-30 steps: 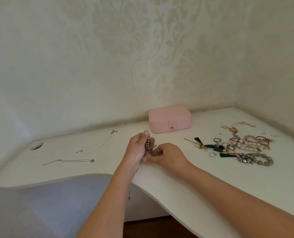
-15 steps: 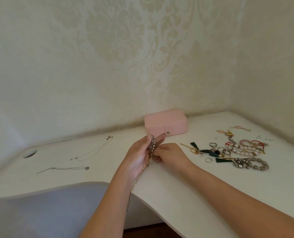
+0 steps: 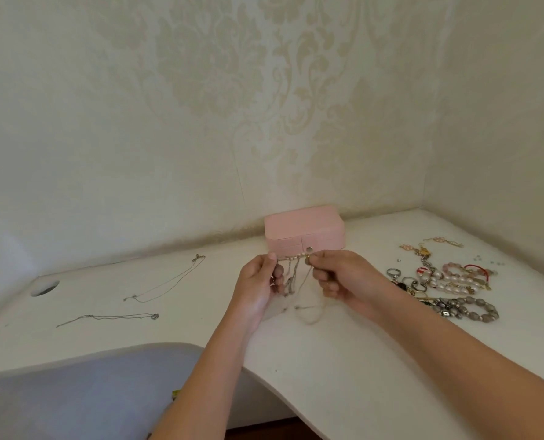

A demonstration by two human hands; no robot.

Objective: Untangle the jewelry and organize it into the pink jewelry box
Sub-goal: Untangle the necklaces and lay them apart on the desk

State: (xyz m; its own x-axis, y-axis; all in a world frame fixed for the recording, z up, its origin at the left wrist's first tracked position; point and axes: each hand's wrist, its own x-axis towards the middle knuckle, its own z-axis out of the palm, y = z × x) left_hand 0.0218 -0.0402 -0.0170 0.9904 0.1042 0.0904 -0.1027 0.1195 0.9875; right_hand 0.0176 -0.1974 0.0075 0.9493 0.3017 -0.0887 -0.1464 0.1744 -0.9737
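Note:
My left hand (image 3: 258, 287) and my right hand (image 3: 343, 277) pinch the two ends of a beaded chain (image 3: 292, 274) and hold it stretched just above the white desk (image 3: 343, 360). Loose strands of the chain hang down between the hands and trail onto the desk. The pink jewelry box (image 3: 304, 228) stands closed right behind the hands, against the wall. A tangled pile of jewelry (image 3: 448, 281) with pearl and grey bead bracelets, rings and earrings lies to the right.
Two thin silver necklaces lie stretched out on the left, one (image 3: 166, 281) farther back and one (image 3: 108, 318) nearer. A round cable hole (image 3: 44, 288) is at the desk's far left. The desk's front edge curves inward below my arms.
Both hands rose and moved apart, pulling the bunched chain out into a line in front of the box; strands now hang free. The view tilted up slightly.

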